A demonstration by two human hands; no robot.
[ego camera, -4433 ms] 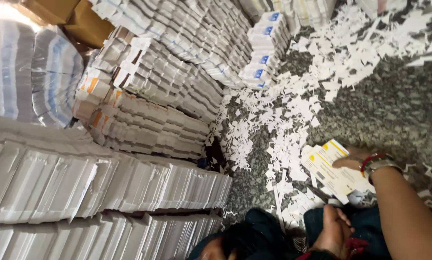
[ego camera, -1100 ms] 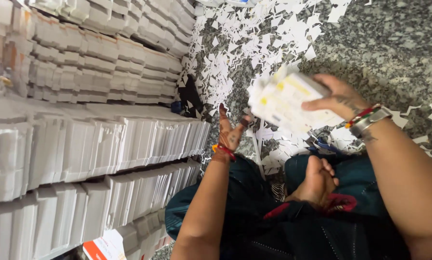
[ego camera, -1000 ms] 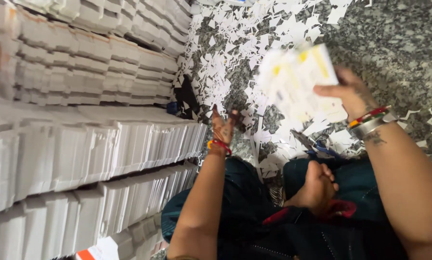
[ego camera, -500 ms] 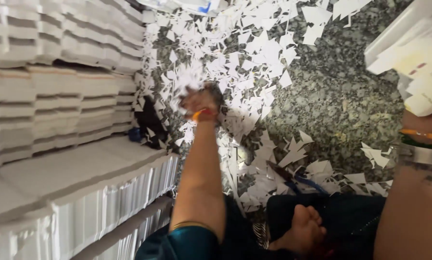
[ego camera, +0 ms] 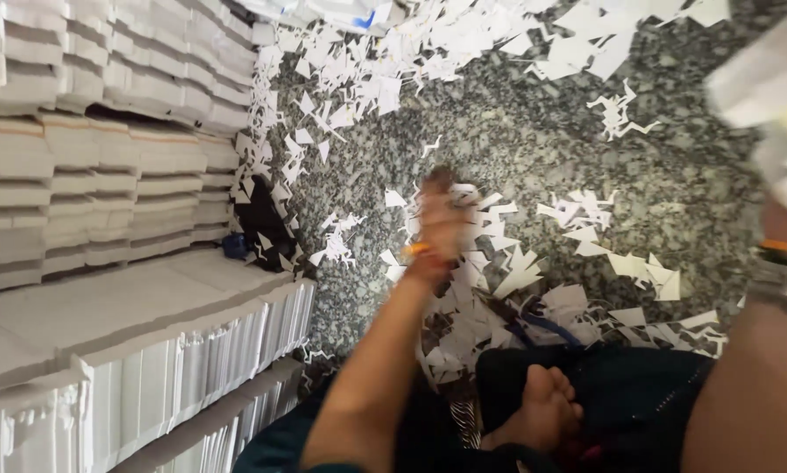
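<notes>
Right grip (ego camera: 783, 188), at frame edge, is clutching a blurred white paper bundle (ego camera: 766, 83). Left grip (ego camera: 443, 215) is reaching out over paper scraps (ego camera: 507, 271) on the speckled floor (ego camera: 534, 149); blurred, cannot tell if spread. Stacked white bundles (ego camera: 104, 184) are lying left of it.

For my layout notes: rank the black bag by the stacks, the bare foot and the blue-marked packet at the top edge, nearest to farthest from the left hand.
From the left hand:
1. Black bag, left, beside the stacks.
2. Bare foot, below, on the lap.
3. Blue-marked packet, at the top edge.

Print or packaging workshop: stacked white paper bundles (ego camera: 104, 166), offcut scraps (ego camera: 516, 263) littering floor (ego camera: 674, 149).
</notes>
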